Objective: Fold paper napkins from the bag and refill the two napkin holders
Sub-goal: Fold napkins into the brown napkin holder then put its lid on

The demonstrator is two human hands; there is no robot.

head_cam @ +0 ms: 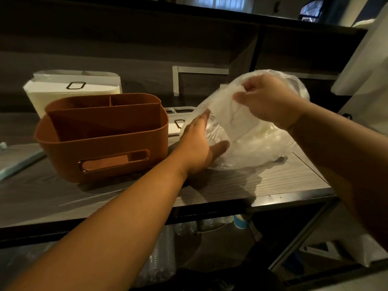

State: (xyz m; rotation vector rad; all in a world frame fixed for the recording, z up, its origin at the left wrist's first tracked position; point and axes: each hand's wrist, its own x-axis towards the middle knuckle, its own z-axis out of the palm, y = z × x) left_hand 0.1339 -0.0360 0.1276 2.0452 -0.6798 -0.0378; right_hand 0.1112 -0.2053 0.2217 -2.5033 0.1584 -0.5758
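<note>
A clear plastic bag with white napkins inside lies on the wooden table at the right. My right hand pinches the bag's upper edge and lifts it. My left hand rests flat against the bag's left side, fingers straight and reaching into its mouth. A brown napkin holder with inner dividers stands left of the bag. Behind it stands a white napkin holder with a gold label frame.
A flat white lid with a gold frame lies behind the bag. A pale blue sheet lies at the table's left edge. A white metal frame stands at the back. Under the table are bubble wrap and a blue cup.
</note>
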